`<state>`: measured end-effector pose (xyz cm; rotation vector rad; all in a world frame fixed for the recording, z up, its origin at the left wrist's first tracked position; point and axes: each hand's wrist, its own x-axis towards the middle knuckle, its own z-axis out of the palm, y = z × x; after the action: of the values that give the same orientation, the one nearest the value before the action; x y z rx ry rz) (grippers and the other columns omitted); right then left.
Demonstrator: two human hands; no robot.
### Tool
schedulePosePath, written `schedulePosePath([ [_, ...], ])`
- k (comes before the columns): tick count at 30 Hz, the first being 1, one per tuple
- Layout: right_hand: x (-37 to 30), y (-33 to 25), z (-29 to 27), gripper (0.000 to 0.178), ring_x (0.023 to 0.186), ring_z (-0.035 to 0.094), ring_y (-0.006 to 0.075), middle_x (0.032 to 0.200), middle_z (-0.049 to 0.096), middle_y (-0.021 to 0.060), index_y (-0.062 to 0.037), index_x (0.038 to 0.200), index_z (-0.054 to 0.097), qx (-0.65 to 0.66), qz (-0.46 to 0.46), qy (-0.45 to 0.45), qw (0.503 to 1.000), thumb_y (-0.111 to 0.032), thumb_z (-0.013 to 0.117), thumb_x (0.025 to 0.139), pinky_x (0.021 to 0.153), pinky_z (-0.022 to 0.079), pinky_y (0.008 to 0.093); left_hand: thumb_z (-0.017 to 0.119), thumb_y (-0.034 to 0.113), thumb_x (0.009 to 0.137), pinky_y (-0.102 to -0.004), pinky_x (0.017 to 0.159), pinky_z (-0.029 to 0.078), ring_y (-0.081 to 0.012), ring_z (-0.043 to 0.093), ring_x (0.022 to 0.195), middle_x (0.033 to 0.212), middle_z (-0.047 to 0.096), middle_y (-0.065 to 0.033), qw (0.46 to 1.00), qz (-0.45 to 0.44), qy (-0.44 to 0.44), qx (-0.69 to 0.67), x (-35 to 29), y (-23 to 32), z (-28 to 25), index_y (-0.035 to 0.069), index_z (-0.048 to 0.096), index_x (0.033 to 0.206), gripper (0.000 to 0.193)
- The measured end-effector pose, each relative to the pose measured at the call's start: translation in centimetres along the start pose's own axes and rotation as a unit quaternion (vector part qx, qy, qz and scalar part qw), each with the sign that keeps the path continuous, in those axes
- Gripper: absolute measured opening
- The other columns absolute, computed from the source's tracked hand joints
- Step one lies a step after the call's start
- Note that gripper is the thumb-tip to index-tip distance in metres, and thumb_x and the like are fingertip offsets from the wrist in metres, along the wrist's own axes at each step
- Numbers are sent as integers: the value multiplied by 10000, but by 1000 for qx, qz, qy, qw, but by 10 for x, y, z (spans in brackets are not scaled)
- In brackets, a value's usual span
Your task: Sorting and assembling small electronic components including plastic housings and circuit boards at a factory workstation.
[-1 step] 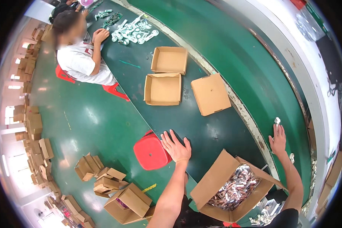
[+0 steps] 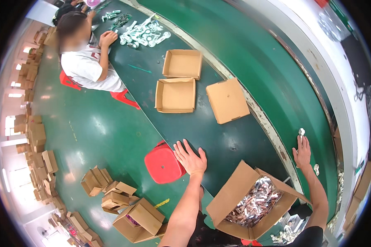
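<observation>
My left hand lies palm down on the dark green tabletop by its left edge, fingers spread, holding nothing. My right hand reaches out over the green conveyor belt on the right, its thumb apart from the fingers. A small shiny silver-white piece is at its fingertips; its kind is too small to tell. Another such piece lies beside the right wrist. Between my arms, an open cardboard box stands tilted, filled with many small silver and copper-coloured parts.
Two open shallow cardboard trays and a flat closed carton sit ahead on the table. Farther off, a seated person works by a pile of white-green parts. A red stool stands left; cardboard boxes lie on the floor.
My right hand and the piece at its fingertips have shifted very slightly. The left hand stays flat on the table.
</observation>
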<state>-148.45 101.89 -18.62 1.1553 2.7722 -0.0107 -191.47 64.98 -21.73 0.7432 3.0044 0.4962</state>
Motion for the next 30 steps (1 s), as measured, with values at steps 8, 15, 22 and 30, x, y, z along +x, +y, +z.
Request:
schedulePosePath([
  [8, -29, 9, -5, 731, 1558, 454, 446, 1650, 513, 228, -118, 1638, 539, 10, -9, -38, 999, -414, 776, 1013, 1259, 395, 605, 542, 476, 1105, -630, 1361, 221, -496, 302, 1657, 1759, 373, -311, 994, 15, 44, 103, 0, -34, 12, 5, 382, 1723, 793],
  [15, -117, 84, -9, 776, 1526, 473, 456, 1626, 513, 216, -119, 1629, 533, -1, 98, -71, 993, -415, 816, 971, 1250, 421, 605, 517, 494, 1130, -639, 1337, 258, -498, 305, 1649, 1762, 361, -288, 996, 46, 25, 75, -19, -3, 34, 16, 373, 1722, 775],
  [22, -133, 99, -5, 764, 1416, 584, 441, 1588, 538, 204, -187, 1647, 506, 38, 156, -89, 983, -336, 833, 972, 1179, 529, 548, 581, 471, 1104, -623, 1309, 309, -491, 364, 1618, 1750, 386, -291, 992, 57, 67, 95, -14, -16, 27, 13, 415, 1700, 770],
  [30, -129, 96, -12, 866, 1413, 601, 428, 1623, 518, 187, -223, 1680, 483, 48, 184, -180, 965, -279, 869, 907, 1160, 552, 545, 551, 491, 1085, -646, 1352, 229, -501, 264, 1665, 1762, 340, -293, 997, 15, 41, 69, -9, -14, 17, 2, 386, 1709, 810],
])
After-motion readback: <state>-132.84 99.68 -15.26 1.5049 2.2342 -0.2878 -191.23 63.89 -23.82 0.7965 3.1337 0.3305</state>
